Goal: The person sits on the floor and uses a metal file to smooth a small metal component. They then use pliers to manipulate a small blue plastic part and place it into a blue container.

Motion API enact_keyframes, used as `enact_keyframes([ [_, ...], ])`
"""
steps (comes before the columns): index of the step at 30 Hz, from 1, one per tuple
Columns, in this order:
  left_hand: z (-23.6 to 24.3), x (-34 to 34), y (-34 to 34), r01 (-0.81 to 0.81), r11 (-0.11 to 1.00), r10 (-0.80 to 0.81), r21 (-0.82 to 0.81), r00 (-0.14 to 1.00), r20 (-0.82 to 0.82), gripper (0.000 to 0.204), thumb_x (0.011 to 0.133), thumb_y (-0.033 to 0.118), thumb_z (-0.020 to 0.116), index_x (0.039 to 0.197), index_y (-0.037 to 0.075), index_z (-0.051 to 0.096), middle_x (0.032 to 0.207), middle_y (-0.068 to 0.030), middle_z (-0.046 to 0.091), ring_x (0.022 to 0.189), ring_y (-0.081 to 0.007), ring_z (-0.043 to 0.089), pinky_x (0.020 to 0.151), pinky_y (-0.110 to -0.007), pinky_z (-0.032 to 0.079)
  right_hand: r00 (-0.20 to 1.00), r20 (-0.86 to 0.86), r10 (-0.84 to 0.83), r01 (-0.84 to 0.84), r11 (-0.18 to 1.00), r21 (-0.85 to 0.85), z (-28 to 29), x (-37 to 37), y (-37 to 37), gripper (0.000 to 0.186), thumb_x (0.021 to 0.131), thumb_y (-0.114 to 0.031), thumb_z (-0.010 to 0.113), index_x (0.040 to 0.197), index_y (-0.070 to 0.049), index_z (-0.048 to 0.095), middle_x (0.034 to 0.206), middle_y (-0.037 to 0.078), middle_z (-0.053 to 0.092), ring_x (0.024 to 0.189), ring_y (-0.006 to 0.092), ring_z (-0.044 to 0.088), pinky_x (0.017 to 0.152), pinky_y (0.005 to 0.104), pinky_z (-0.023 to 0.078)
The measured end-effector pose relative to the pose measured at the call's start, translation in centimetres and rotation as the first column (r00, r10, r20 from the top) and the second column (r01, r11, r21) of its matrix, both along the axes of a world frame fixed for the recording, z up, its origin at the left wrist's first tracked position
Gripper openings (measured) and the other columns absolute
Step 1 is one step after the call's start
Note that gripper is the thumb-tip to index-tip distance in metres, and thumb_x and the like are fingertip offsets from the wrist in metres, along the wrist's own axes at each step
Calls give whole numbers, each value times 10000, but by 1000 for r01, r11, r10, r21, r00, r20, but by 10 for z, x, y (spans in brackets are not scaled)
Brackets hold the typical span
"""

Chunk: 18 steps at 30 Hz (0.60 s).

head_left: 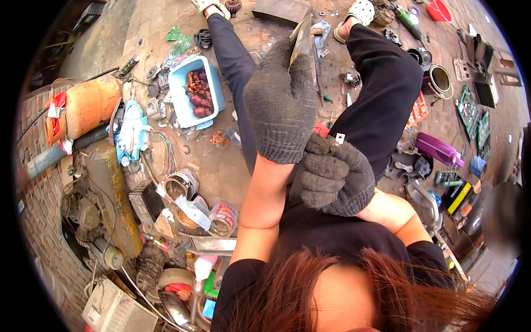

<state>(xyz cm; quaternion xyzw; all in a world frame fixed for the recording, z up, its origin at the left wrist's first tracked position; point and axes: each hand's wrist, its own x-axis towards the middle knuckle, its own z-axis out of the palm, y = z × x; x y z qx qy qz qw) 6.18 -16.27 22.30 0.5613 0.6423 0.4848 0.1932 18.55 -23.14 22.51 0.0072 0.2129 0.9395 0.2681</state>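
Both my hands wear dark grey knitted gloves. My left hand (280, 102) reaches forward between my legs, closed around a flat, worn metal plate (301, 43) that points away from me. Close to my body, my right hand (337, 180) is curled into a fist near my left wrist. At its thumb and forefinger sticks up a small silvery metal piece (339, 138) with a hole in it. Beyond my left hand, on the ground, lies a long, thin dark tool (318, 74) like a hammer, beside the plate.
A light blue tub (220, 99) with reddish copper coils stands left of my leg. Further left are an orange cylinder (94, 108), open cans (223, 218) and piled scrap. On the right lie a purple bottle (437, 148), green circuit boards (468, 110) and a red bowl (438, 10).
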Motion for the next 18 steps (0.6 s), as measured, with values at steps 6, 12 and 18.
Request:
enact_keyframes([
  [6, 6, 1, -1, -19, 1000, 19, -21, 1000, -2, 349, 873, 179, 610, 1151, -33, 600, 961, -172, 685, 848, -214, 669, 745, -320, 510, 1000, -17, -19, 19, 1000, 3, -3, 0, -2, 157, 993, -277, 393, 918, -151, 448, 633, -76, 381, 545, 73, 358, 508, 235, 292],
  [12, 4, 0, 0, -12, 999, 11, -38, 1000, -8, 358, 873, 203, 612, 1145, -29, 603, 967, -182, 681, 869, -242, 669, 761, -330, 505, 999, -24, -30, 31, 999, 41, -7, -1, -3, 153, 984, -289, 422, 916, -154, 440, 640, -78, 378, 548, 67, 355, 509, 232, 287],
  [18, 6, 0, -2, -14, 999, 13, -48, 1000, -15, 376, 878, 232, 609, 1147, -30, 601, 969, -185, 680, 873, -258, 669, 764, -339, 505, 999, -32, -15, 17, 998, 61, -11, -1, -4, 162, 983, -290, 421, 894, -155, 433, 629, -78, 365, 545, 69, 352, 509, 235, 287],
])
